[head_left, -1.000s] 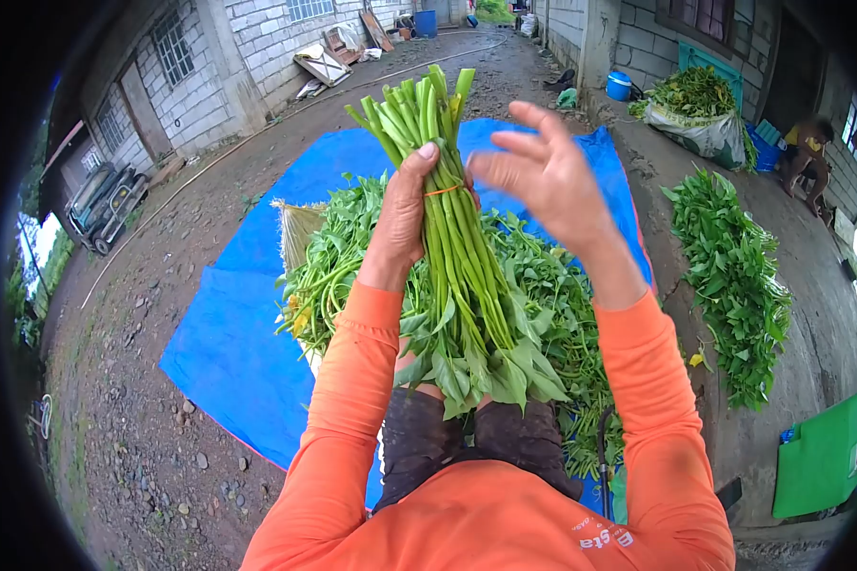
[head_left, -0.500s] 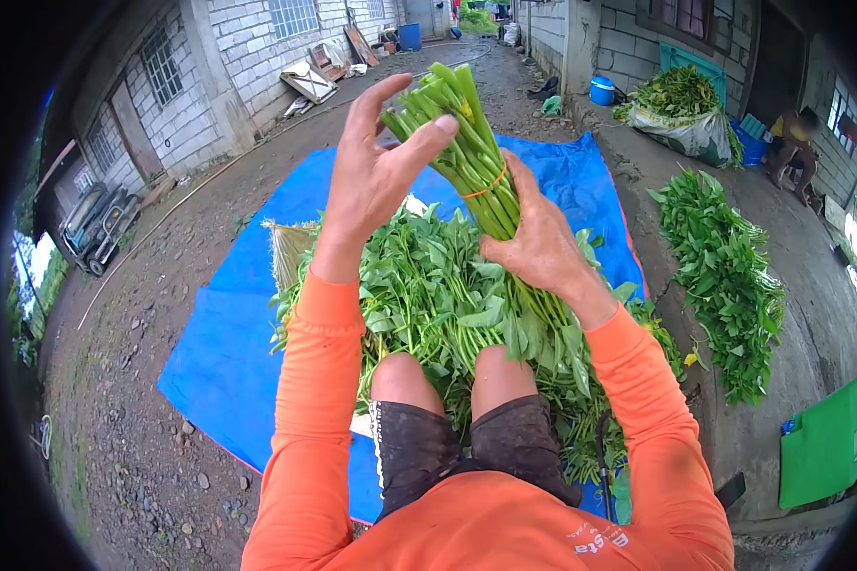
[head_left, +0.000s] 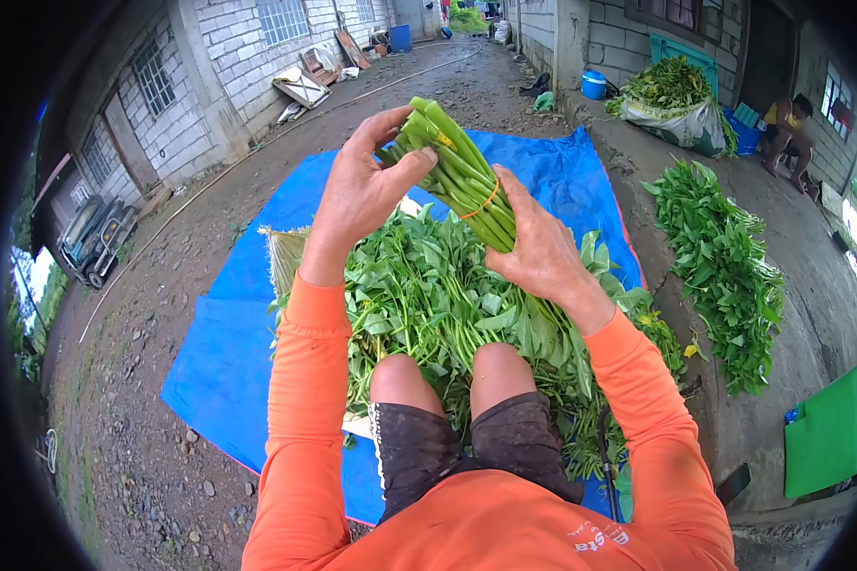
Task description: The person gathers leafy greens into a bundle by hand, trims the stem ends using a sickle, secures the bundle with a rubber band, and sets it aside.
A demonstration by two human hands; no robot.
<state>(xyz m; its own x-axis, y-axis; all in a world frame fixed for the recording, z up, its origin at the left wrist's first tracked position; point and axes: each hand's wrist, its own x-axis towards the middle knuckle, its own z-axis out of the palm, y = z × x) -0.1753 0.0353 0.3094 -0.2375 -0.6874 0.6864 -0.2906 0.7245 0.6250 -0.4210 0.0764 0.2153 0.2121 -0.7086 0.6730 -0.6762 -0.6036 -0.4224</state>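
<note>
A bundle of leafy green stems (head_left: pixel 457 171) is raised in front of me, cut ends up and to the left, tilted. An orange rubber band (head_left: pixel 483 203) circles it below the cut ends. My left hand (head_left: pixel 367 176) is closed around the cut ends, thumb pressed on the near side. Lower down, below the band, my right hand (head_left: pixel 548 247) grips the stems, its fingers partly hidden behind them. The bundle's leaves (head_left: pixel 552 343) hang toward my right knee. Loose leafy greens (head_left: pixel 419 285) are heaped beneath, around my knees.
A blue tarp (head_left: pixel 224 352) lies under the heap. More greens (head_left: pixel 719 276) are laid along the concrete at right. Behind them stand a stuffed sack (head_left: pixel 681 124) and a blue bucket (head_left: pixel 593 86). A seated person (head_left: pixel 788 138) is at far right, near a green plastic panel (head_left: pixel 828 433).
My left hand has closed from spread fingers onto the cut ends. The bundle's top has come down slightly and tilted further left.
</note>
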